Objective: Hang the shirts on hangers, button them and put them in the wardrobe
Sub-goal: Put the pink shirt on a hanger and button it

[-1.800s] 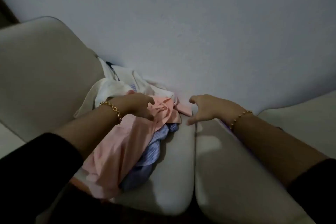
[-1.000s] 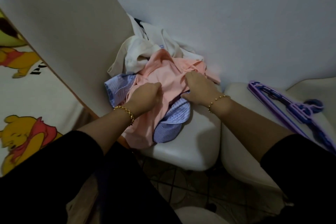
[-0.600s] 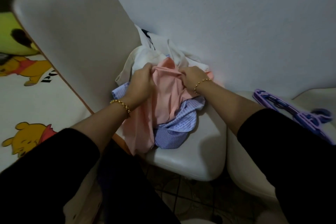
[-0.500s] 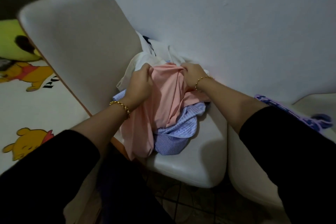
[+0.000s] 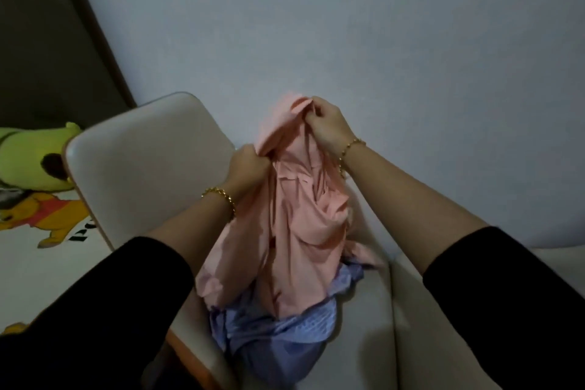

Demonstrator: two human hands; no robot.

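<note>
**Pink shirt held up in both hands over the chair**

We had the pink shirt (image 5: 294,231) gripped near its top with both hands. The left hand (image 5: 248,165) was a closed fist around bunched fabric, lower down and beside the chair (image 5: 142,161) back. The right hand (image 5: 327,127) sat higher, close to the wall (image 5: 348,25), fingers curled and pinching a fold.

The shirt hung crumpled between our forearms. Its lower end reached the blue striped shirt (image 5: 285,336), which lay heaped on the chair seat. We couldn't tell collar from hem in the bunch, and the buttons were unreadable in the dim light.

A second chair (image 5: 443,310) stood just beside on the right, its seat edge against the first. We had a gold bracelet (image 5: 221,196) on each wrist and black sleeves (image 5: 95,310) pushed up the forearms.

Left of the chair was a bed sheet (image 5: 47,215) with a cartoon bear print, with a green plush (image 5: 28,161) lying on it.
</note>
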